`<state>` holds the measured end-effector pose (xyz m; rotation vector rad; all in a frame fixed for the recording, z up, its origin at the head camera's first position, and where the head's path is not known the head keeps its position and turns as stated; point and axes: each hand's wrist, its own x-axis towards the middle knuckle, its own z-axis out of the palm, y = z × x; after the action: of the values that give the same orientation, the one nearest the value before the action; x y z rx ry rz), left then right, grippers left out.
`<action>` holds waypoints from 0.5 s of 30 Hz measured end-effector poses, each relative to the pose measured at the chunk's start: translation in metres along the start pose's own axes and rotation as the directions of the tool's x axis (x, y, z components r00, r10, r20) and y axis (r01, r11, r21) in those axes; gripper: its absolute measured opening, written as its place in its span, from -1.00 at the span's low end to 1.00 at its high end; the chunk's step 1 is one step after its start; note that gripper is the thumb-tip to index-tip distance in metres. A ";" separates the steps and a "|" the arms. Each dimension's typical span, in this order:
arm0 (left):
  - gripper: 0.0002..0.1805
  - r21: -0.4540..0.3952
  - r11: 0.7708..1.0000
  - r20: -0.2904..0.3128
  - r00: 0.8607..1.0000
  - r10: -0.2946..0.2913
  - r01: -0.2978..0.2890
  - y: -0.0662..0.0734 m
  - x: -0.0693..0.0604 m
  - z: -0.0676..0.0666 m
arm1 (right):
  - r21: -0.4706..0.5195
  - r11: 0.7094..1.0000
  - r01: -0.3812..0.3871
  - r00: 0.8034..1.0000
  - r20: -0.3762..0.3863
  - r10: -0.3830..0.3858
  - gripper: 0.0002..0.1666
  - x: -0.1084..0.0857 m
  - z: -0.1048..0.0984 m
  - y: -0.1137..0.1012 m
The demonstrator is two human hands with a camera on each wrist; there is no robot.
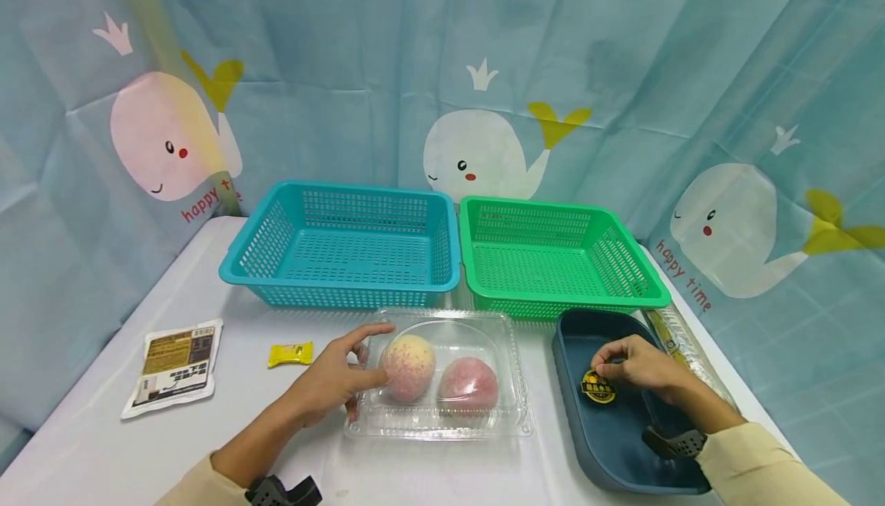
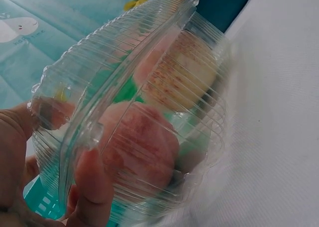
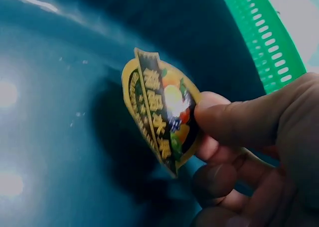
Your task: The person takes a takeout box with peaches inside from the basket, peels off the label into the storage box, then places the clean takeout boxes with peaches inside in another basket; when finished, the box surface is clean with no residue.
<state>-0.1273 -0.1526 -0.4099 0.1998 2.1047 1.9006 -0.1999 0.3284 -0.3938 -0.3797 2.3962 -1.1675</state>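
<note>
A clear plastic clamshell box (image 1: 449,423) lies closed on the white table, with two round peaches inside, one yellow and pink (image 1: 409,368) and one pink (image 1: 469,387). My left hand (image 1: 335,375) grips the box by its left side, the thumb on the lid and fingers at the edge. In the right wrist view, my right hand (image 3: 249,137) pinches a black and gold label (image 3: 159,107) between thumb and finger. Fruit pictures and Chinese characters are printed on it. Below that hand is a dark blue tray (image 1: 622,452).
Behind the box stand a blue basket (image 1: 339,289) and a green basket (image 1: 553,302). A yellow wrapped snack (image 1: 290,354) and a white and brown packet (image 1: 176,368) lie to the left. Shiny packaging (image 1: 691,345) lies beyond the tray at the table's right edge.
</note>
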 end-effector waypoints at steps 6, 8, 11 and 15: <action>-0.23 -0.002 1.000 -0.003 1.000 0.000 0.000 -0.001 0.001 0.000 | -0.126 0.991 0.034 0.999 -0.031 -0.038 -0.93 -0.001 0.004 0.007; -0.22 0.002 1.000 -0.006 1.000 0.000 0.000 -0.001 0.001 0.000 | -0.148 0.989 0.027 0.998 -0.048 -0.035 -0.94 -0.001 0.005 0.007; -0.21 0.009 1.000 -0.011 1.000 0.003 -0.003 -0.002 0.001 -0.001 | -0.176 0.984 0.022 0.997 -0.064 -0.034 -0.93 -0.003 0.006 0.007; -0.21 0.011 1.000 -0.008 1.000 0.005 -0.005 -0.002 0.001 -0.001 | -0.211 0.977 0.026 0.994 -0.100 -0.048 -0.87 -0.005 0.004 0.003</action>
<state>-0.1285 -0.1532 -0.4124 0.2006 2.1218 1.8967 -0.1942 0.3299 -0.3971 -0.4411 2.6239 -0.9742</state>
